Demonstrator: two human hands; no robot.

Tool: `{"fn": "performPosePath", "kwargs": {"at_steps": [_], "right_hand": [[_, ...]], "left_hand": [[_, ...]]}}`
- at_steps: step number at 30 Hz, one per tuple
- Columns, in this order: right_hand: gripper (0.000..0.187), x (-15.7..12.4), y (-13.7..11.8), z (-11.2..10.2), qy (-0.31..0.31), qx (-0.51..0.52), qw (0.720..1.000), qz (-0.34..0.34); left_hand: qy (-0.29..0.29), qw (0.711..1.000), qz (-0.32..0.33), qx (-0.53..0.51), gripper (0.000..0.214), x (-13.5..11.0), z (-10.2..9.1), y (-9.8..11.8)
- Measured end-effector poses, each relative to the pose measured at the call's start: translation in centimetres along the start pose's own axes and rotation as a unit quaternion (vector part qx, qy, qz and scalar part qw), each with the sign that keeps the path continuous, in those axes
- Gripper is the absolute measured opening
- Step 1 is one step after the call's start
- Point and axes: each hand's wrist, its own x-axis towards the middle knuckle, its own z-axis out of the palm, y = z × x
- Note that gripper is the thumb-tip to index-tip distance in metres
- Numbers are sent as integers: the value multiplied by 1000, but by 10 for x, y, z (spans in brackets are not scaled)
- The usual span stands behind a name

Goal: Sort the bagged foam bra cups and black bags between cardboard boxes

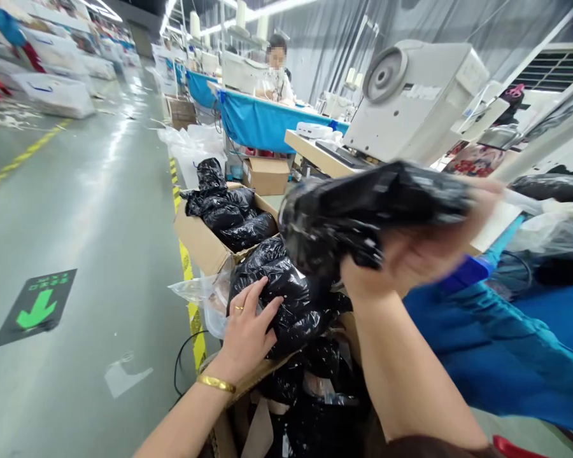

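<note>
Raised at the right, my right hand [424, 254] grips a black plastic-wrapped bundle [344, 203]; both are smeared by motion, and what the wrapping contains is hidden. My left hand [248, 324], with a ring and a gold bangle, lies with fingers spread against another black plastic-wrapped bundle [286, 286]. That bundle rests at the far edge of an open cardboard box [222, 420] directly in front of me. More black bundles [319, 413] fill this box, along with some pale, clear-wrapped pieces.
Beyond stands a second cardboard box [200, 245] with black bundles [233, 210]. A white sewing machine [410, 95] sits on a table to the right, above blue cloth [496, 356]. A co-worker [277, 70] sits farther back. Yellow-black floor tape [186, 267] borders the aisle [124, 222] at left.
</note>
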Motion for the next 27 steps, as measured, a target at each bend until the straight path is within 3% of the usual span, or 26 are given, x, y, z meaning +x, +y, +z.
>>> {"fn": "performPosePath", "kwargs": {"at_steps": [5,7,9,13,17,20,24,27], "right_hand": [[20,100,33,104,-128,-127,984,-12],[16,124,40,131,-163,-160,974,0],[17,134,42,145,-180,-192,965,4],[26,131,32,143,-156,-214,964,9],[33,122,24,130,-161,-182,970,4],[35,108,24,119,-135,-143,980,2],[26,65,17,91,-88,-81,993,-11],[23,8,2,68,-111,-20,994,12]], "left_hand": [[6,1000,1,1,58,-2,0,2],[1,1000,-2,-4,56,-3,1,2],[0,1000,-8,-12,52,-3,3,2],[9,1000,-10,-22,44,-4,6,4],[15,1000,9,-18,53,-4,5,8],[-13,1000,13,7,56,-5,5,11],[-62,996,16,62,51,-9,9,12],[-67,995,18,66,50,-11,13,8]]}}
